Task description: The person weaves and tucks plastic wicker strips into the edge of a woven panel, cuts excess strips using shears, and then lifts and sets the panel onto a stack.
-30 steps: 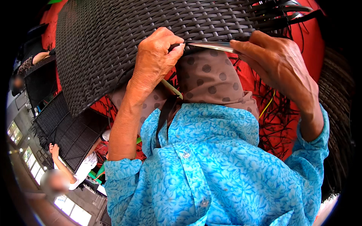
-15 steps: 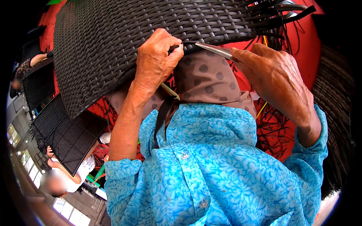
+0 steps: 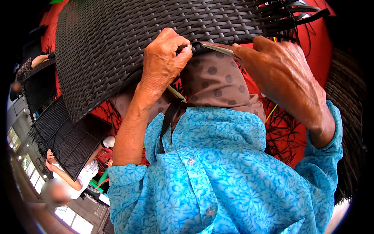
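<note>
A large dark woven panel point(image 3: 156, 46) of flat plastic-like strips lies across my lap, its near edge under my hands. My left hand point(image 3: 165, 58) is closed in a pinch on a black strip point(image 3: 196, 47) at that edge. My right hand point(image 3: 278, 74) grips a pointed metal tool point(image 3: 220, 48) from the right. Its slim silvery tip reaches the strip just beside my left fingers. The handle is hidden inside my right hand, so I cannot tell the tool's exact kind.
Loose strip ends point(image 3: 296, 17) stick out at the panel's far right. Black strip scraps point(image 3: 282, 136) litter the red floor covering point(image 3: 317, 58). Stacked woven pieces point(image 3: 344, 101) stand at the right. At lower left a co-worker point(image 3: 83, 175) holds another dark woven panel point(image 3: 70, 136).
My right hand has shifted slightly up and left, and the metal tool's tip has turned and blurred near the strip. My left hand keeps its pinch, nearly in place.
</note>
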